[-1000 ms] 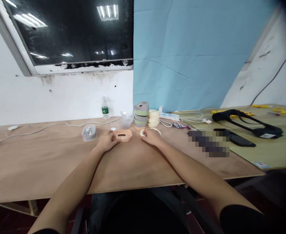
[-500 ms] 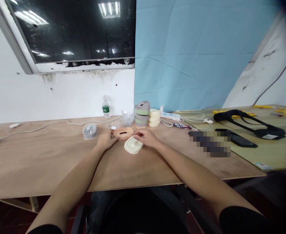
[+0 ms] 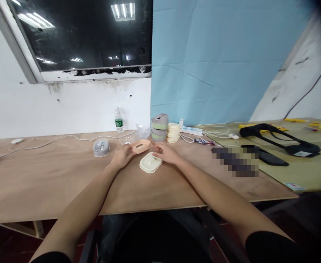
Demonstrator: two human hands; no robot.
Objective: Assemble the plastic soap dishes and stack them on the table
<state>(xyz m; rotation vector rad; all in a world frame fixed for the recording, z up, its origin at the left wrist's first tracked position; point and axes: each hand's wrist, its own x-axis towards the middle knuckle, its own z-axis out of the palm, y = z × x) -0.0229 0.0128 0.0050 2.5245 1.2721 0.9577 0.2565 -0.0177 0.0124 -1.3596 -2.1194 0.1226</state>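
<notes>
My left hand [image 3: 120, 157] grips the left end of an orange oval cover [image 3: 140, 145] with a dark slot in it. The cover is tilted, its near side towards me. Flat on the table in front of it lies a cream lid [image 3: 151, 163] with a raised rim. My right hand [image 3: 166, 153] is at the lid's far right corner, close to the orange cover's right end. Its fingers are curled and pinched together; what lies between them, if anything, is too small to make out.
Behind the hands stand stacked grey-green boxes [image 3: 159, 128], a pile of cream lids [image 3: 172, 132] and clear plastic cups [image 3: 143, 132]. A grey box [image 3: 101, 147] sits on the left, a water bottle [image 3: 119, 120] by the wall. A black headset strap [image 3: 279, 137] lies far right.
The orange cover has been lifted and tilted by my left hand, which moved slightly right. My right hand has shifted a little up and back, uncovering more of the cream lid.
</notes>
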